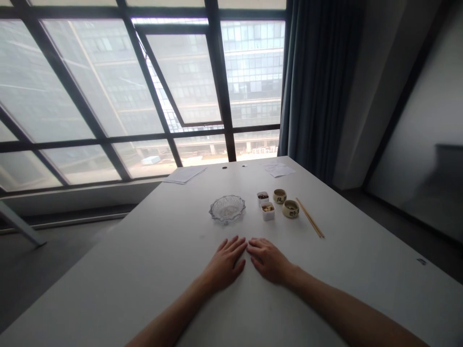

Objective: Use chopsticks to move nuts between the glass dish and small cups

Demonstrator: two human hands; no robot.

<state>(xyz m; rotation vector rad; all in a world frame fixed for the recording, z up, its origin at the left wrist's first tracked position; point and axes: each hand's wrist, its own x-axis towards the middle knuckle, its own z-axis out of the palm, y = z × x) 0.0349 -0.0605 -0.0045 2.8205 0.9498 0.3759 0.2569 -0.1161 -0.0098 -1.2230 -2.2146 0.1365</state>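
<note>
My left hand (226, 262) lies flat on the white table (137, 270), fingers stretched out and holding nothing. Beside it my right hand (268, 260) rests palm down, also holding nothing, its fingertips close to those of the left. Beyond the hands is a clear glass dish (227, 210) with a scalloped rim. To its right stand two small white square cups, one with dark pieces (263, 197) and a nearer one with yellowish pieces (268, 212). Next to them are two cream ceramic bowls with dark characters, a farther bowl (279, 196) and a nearer bowl (291, 209). A pair of chopsticks (310, 218) lies right of the bowls.
Papers lie at the table's far left (185, 174) and a further stack of papers (278, 169) at the far right. A small dark item (421, 261) is near the right edge. Windows and a dark blue curtain (314, 96) stand behind the table.
</note>
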